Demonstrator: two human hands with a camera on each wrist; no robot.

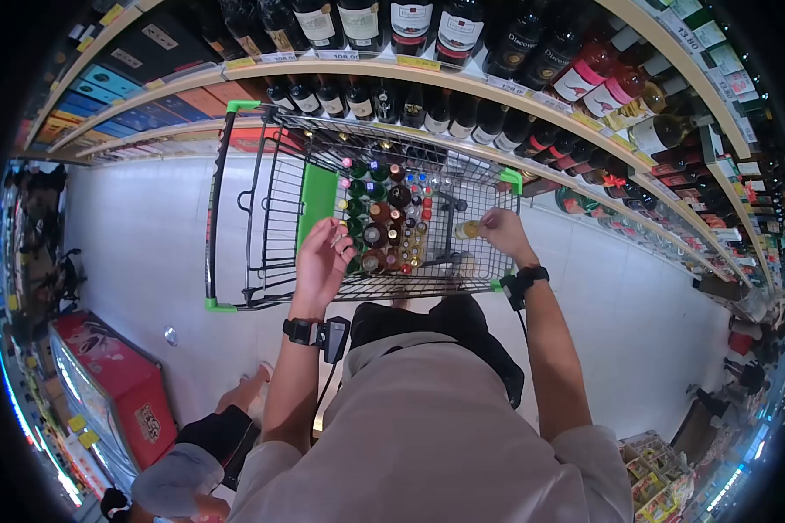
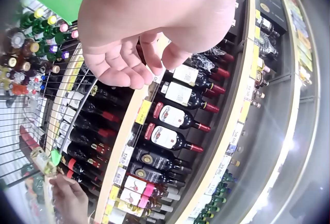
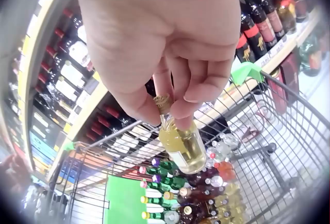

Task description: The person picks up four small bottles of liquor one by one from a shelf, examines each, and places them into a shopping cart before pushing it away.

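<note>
My right hand [image 1: 502, 234] pinches a small bottle [image 3: 183, 144] of pale yellow liquid by its neck, below the gold cap. The bottle hangs tilted over the right part of a shopping cart [image 1: 275, 240]. Inside the cart, several rows of bottles [image 1: 377, 213] stand upright beside the green panel [image 1: 320, 199], with green, brown and clear glass and coloured caps. Over the cart's left part my left hand [image 1: 324, 253] is raised, its fingers loosely bent and nothing in them. In the left wrist view, its fingers [image 2: 121, 69] overlap the wine shelf behind.
A shelf [image 1: 427, 74] of wine bottles with price labels runs along the cart's far side. At the lower left stand a red freezer [image 1: 118, 383] and another person [image 1: 183, 475]. Pale floor [image 1: 139, 235] lies around the cart.
</note>
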